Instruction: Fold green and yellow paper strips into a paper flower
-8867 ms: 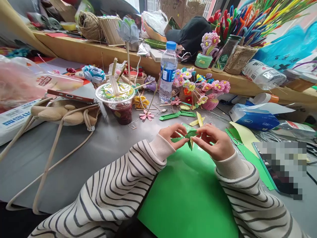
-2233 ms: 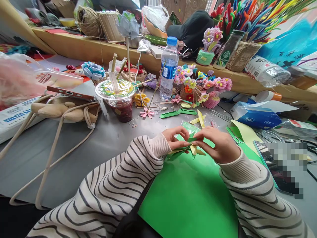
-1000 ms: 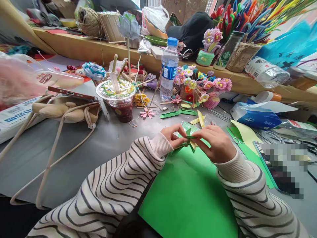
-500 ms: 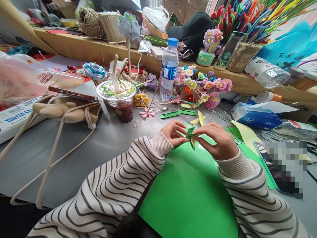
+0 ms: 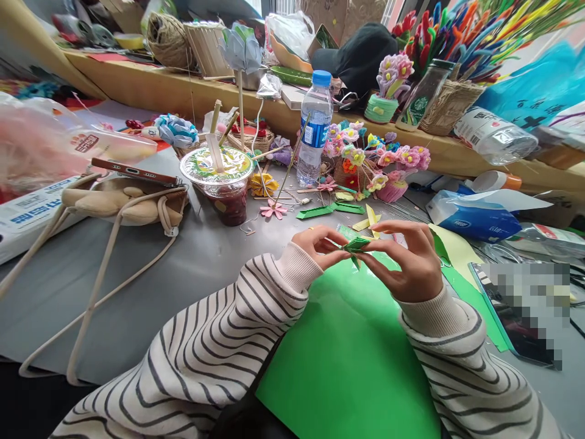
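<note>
Here, the left hand [image 5: 319, 244] and right hand [image 5: 412, 259] pinch folded green paper [image 5: 356, 244] between thumb and finger.

Grey tabletop [image 5: 205, 268] below a tan ledge [image 5: 150, 91], bright window [image 5: 284, 6] behind.

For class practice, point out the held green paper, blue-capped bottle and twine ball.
Held green paper [image 5: 356, 244]: head view, on its upper folds.
Blue-capped bottle [image 5: 316, 130]: head view, on its label.
Twine ball [image 5: 169, 42]: head view, on its middle windings.

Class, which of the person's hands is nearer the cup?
Left. The left hand is right of the cup and closer to the camera; the right hand is farther right.
</note>
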Tool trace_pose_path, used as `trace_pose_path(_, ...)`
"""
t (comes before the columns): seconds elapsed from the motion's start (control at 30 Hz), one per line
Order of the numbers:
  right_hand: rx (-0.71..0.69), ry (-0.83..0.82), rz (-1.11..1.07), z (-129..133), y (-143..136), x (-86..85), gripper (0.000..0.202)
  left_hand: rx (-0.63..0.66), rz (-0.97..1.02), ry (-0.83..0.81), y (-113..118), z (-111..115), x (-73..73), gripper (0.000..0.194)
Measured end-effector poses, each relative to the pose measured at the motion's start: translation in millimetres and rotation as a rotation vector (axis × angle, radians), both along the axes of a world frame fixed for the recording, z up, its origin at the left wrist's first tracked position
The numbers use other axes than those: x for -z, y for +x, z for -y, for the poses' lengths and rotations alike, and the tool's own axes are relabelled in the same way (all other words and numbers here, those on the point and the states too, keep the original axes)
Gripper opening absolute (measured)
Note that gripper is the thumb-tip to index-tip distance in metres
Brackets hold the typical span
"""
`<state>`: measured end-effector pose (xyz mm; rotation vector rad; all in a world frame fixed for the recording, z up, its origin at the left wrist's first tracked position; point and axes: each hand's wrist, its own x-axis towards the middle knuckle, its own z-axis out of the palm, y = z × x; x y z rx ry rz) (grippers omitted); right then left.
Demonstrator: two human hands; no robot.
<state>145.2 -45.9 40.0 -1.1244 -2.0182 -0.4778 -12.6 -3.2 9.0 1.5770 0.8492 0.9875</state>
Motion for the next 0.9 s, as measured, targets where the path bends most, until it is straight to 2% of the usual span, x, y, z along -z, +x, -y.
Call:
trace_pose_path(0.13,0.004,-0.022,0.022,0.9,-2.0,2.8,0.009,0.015,-0.07,-0.087,0.1,-0.5,3.9,0.029)
trace_pose_path(0.37,0.039,-0.107,0.023,-1.9,-2.7,12.4,0.008,-0.118,-0.246,0.159,1.9,2.4,1.2,0.016)
trace_pose_path(0.53,0.03,-0.146,0.037,-3.8,-4.2,16.1,0.007,-0.159,-0.275,0.311,3.4,7.5,-0.7,0.011)
trace_pose_path(0.73,0.006,-0.175,0.066,-4.3,-3.3,15.2,0.005,-0.183,-0.278,0.368,4.2,8.6,2.9,0.012)
trace_pose_path(0.9,0.067,-0.113,0.066,-2.0,-7.3,18.0,0.005,-0.209,-0.287,0.375,3.9,9.4,1.9,0.011)
